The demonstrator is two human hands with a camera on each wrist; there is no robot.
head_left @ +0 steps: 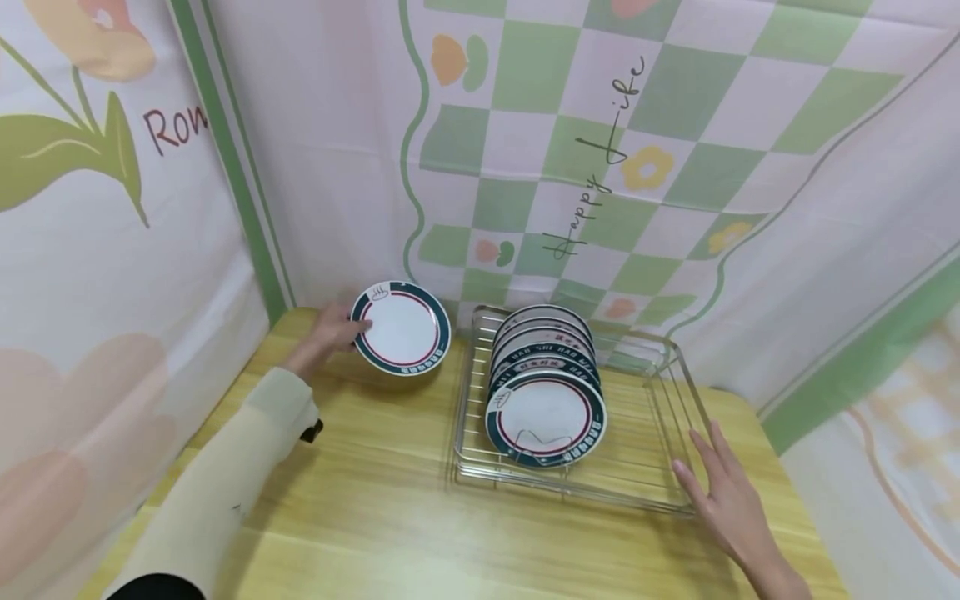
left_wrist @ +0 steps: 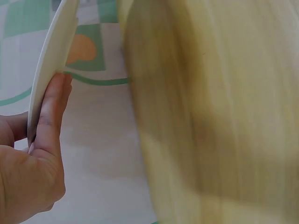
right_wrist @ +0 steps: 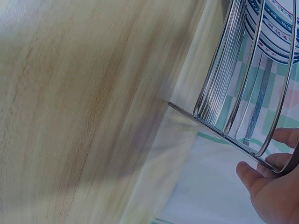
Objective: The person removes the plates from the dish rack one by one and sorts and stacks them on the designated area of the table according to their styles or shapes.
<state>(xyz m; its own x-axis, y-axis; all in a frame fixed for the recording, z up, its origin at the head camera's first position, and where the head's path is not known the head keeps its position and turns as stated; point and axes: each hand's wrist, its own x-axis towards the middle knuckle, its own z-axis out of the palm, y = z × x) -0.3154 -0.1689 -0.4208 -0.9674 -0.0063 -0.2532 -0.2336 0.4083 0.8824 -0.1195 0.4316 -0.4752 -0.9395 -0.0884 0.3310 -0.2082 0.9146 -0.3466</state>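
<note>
My left hand (head_left: 335, 327) pinches the edge of a round white plate (head_left: 401, 329) with a dark green rim and red ring, thumb on its face. In the left wrist view, the left hand's fingers (left_wrist: 53, 109) lie along the back of the tilted plate (left_wrist: 49, 56). Several similar plates (head_left: 546, 417) stand in a row in the left part of a metal wire dish rack (head_left: 570, 492). My right hand (head_left: 729, 500) rests at the rack's right end, its fingers extended. In the right wrist view the fingers (right_wrist: 252, 175) touch the rack's wire (right_wrist: 229, 137).
Rack and hands are over a wooden table (head_left: 375, 508). Behind it hangs a green-and-white checkered cloth (head_left: 540, 67), close to the rack's back. Another patterned cloth (head_left: 112, 292) borders the left side. Bare wires (head_left: 637, 433) show in the rack's right part.
</note>
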